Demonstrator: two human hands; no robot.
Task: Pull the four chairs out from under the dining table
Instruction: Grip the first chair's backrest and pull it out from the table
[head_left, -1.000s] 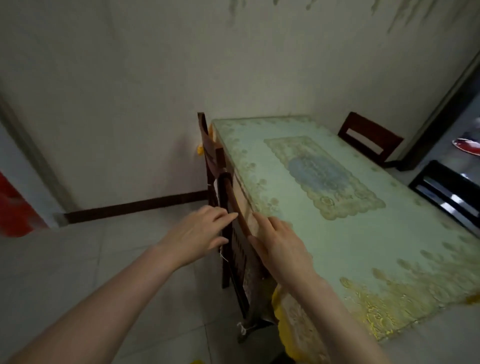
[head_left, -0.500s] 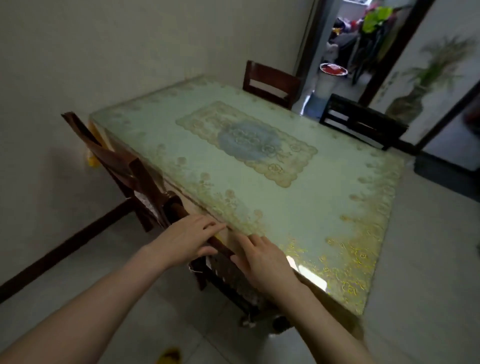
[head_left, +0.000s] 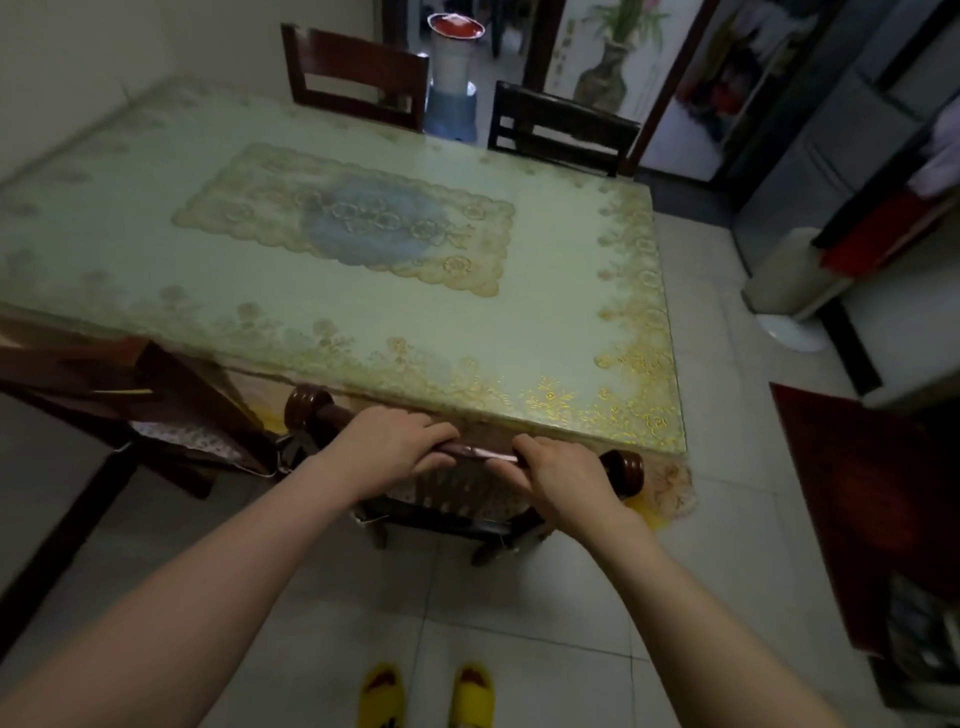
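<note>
— Fingers (head_left: 431, 434) first: both sets bent down over the top rail (head_left: 478, 453) of the near chair (head_left: 457, 519), closed round it, nothing else held. Left hand (head_left: 395, 447) toward the middle, right hand (head_left: 566, 478) just beside it, with a short strip of rail bare between them.

— And around that, biggest down?

— Dining table (head_left: 363, 312) filling the view under a patterned cloth. Near chair tucked against its front edge, seat still under the top. Second chair (head_left: 171, 384) at the left end, angled, also close in. Two more on the far side, one reddish (head_left: 358, 62), one darker (head_left: 561, 130), backs touching the far edge. Last, round knobs (head_left: 309, 408) capping each end of the gripped rail.

— Handling?

— Solid dark wood by the look, so probably stiff and fairly heavy; likely to scrape on the tiled floor rather than glide. Glossy rail, possibly slick, hence a full wrap rather than fingertips. Best taken at the rail with hands spread wider for a straight pull back, minding the yellow slippers (head_left: 382, 693) right behind.

— Different from half a second ago?

— Seen then from the table's corner, fingers lying flatter and straighter on the rail. Now squared up behind the chair, grip closed. Chair itself apparently not yet drawn out.
</note>
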